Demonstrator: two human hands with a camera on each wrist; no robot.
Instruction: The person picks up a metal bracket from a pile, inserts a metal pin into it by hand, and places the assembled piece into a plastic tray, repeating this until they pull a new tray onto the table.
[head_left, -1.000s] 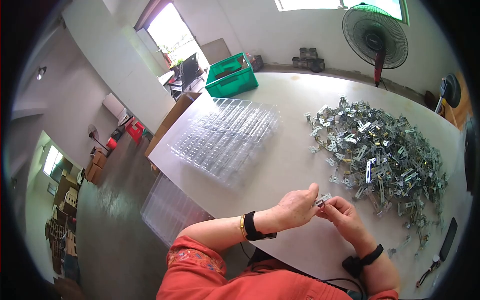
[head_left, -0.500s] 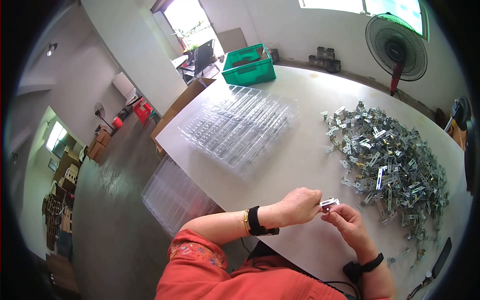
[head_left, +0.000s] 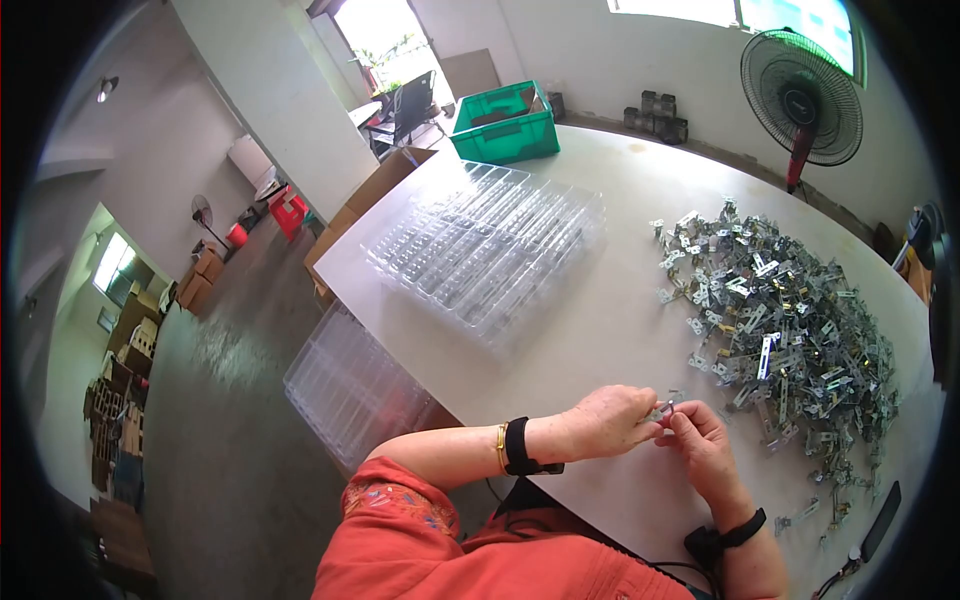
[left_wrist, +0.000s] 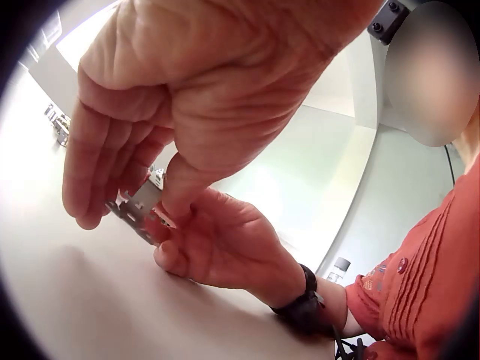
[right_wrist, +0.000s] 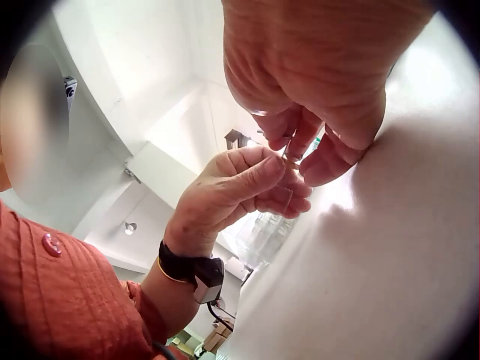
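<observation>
Close together over the near side of the table, both hands work on one small metal bracket [left_wrist: 142, 201] with cut-outs and bent tabs. My left hand [head_left: 605, 420] holds it between thumb and fingers, partly covering it. From the other side my right hand [head_left: 703, 450] pinches its end with thumb and fingertips. In the right wrist view the bracket is mostly hidden behind the fingers. To the right of the hands lies a large heap of similar metal brackets [head_left: 800, 340], a few of them strewn at its edges.
Clear compartmented plastic trays [head_left: 480, 250] are stacked on the table's left part, with a green crate [head_left: 505, 140] behind. Another clear tray stack [head_left: 350, 385] stands lower, beside the table edge. A dark strap-like item [head_left: 882, 525] lies near right; a standing fan [head_left: 800, 100] is beyond the table.
The bracket has been turned between the fingers, from its flat face showing to a narrower view. Both hands stay close together over the table. The head view has swung slightly.
</observation>
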